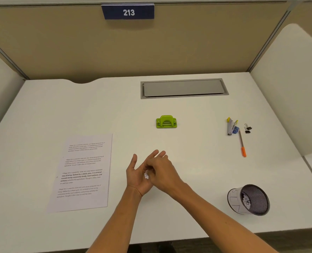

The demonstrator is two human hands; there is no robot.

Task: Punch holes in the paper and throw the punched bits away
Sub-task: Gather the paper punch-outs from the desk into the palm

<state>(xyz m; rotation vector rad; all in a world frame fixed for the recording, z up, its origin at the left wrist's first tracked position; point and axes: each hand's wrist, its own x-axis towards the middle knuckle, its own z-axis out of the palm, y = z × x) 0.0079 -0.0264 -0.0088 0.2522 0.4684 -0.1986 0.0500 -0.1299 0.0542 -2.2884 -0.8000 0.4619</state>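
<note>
A printed sheet of paper (82, 172) lies flat at the left of the white desk. The green hole punch (166, 122) stands alone behind my hands. My left hand (138, 177) is cupped palm-up above the desk middle, with a small heap of white punched bits (146, 175) in the palm. My right hand (162, 170) lies over it, fingertips pinched at the bits. A small mesh cup (250, 199), tilted toward me at the right, has some white bits inside.
At the far right lie a stapler and a blue sharpener (232, 127), two binder clips (248, 128) and an orange-capped pen (242, 144). A grey cable hatch (183, 88) sits flush at the back. Partition walls enclose three sides.
</note>
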